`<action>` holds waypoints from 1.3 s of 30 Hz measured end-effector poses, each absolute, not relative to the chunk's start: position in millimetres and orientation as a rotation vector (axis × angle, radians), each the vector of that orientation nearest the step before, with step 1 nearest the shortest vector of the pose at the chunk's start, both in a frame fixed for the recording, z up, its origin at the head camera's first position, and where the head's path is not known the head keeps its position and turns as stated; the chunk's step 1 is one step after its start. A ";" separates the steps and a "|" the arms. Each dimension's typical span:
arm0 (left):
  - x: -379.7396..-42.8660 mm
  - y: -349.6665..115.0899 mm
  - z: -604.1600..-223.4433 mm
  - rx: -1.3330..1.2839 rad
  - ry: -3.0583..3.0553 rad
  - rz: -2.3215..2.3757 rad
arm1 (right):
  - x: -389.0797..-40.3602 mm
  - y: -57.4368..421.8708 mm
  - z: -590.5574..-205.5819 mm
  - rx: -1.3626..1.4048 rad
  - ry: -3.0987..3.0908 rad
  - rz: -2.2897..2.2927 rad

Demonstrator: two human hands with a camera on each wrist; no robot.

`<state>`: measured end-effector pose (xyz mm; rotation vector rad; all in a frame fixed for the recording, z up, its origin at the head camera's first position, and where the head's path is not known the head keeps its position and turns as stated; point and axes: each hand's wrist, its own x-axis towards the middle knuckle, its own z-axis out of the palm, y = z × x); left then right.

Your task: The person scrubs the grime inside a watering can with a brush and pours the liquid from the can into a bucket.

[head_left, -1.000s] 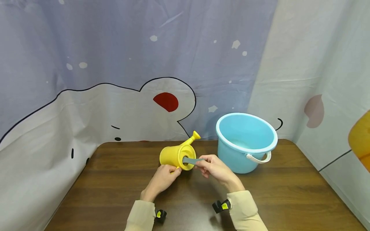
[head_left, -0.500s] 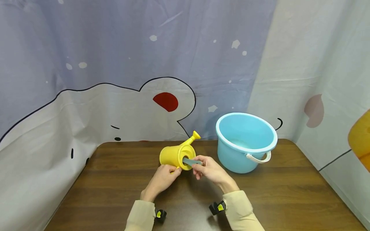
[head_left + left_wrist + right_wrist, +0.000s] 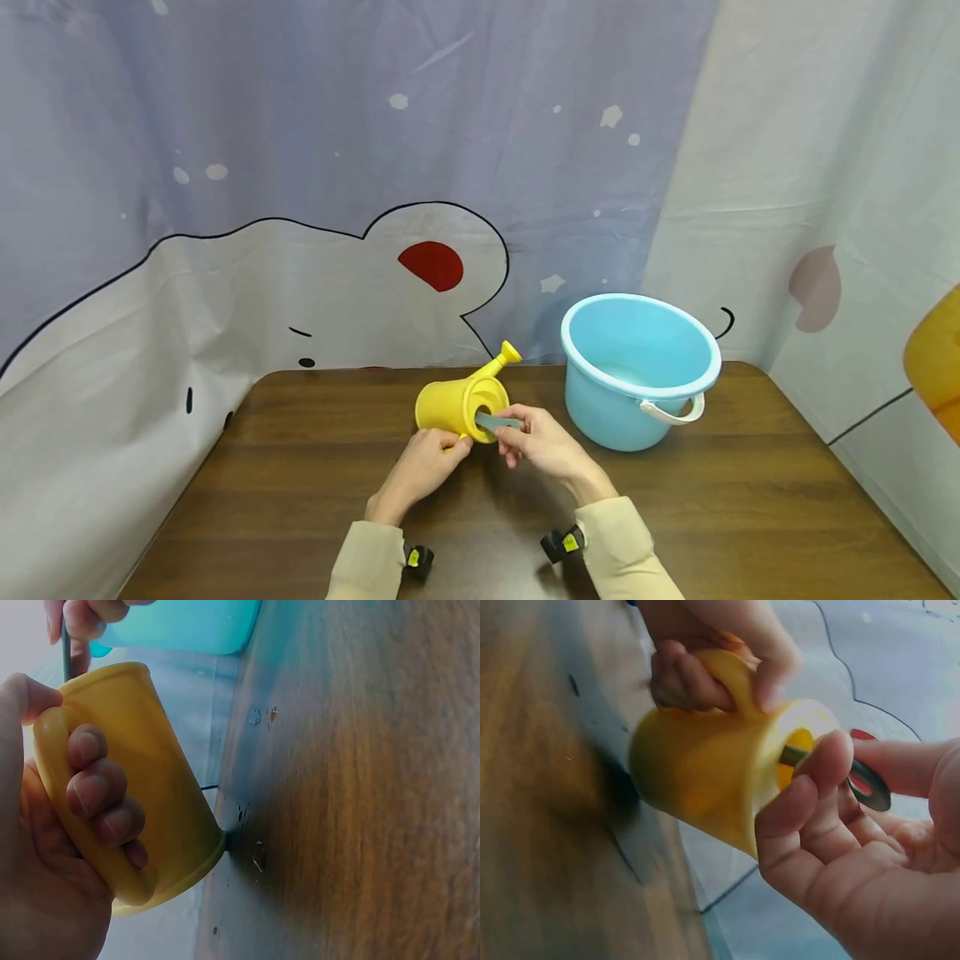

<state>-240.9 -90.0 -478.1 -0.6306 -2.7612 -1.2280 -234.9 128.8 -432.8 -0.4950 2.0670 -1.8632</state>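
My left hand (image 3: 420, 467) grips the loop handle (image 3: 51, 746) of a yellow watering can (image 3: 442, 406). The can is tipped on its side above the table, its mouth turned toward my right hand (image 3: 551, 450). Thumb and fingers of that right hand pinch a slim grey-green handle (image 3: 495, 422), which has a slotted, rounded end in the right wrist view. Its other end goes through the can's opening (image 3: 801, 742), so whatever is on it is hidden inside. The spout with its flared head (image 3: 508, 352) points up and away.
A light blue bucket (image 3: 615, 417) with a white carrying handle (image 3: 675, 414) stands at the back right, close to my right hand. Small water drops (image 3: 259, 855) lie on the brown wooden table (image 3: 750, 500). A patterned curtain (image 3: 337, 292) hangs behind it.
My right hand has moved left toward the can, pushing the grey-green handle deeper into the opening, mostly in the first half second. The left hand and can have stayed in place.
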 end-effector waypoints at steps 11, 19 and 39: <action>-240.7 -90.0 -478.1 -0.622 -2.759 -1.252 | -231.6 153.4 -414.9 -0.586 2.085 -1.782; -240.5 -90.5 -478.0 -0.608 -2.759 -1.245 | -231.7 147.4 -414.0 -0.567 2.083 -1.885; -240.7 -89.1 -476.5 -0.630 -2.752 -1.206 | -235.2 123.6 -441.9 -0.902 2.635 -1.708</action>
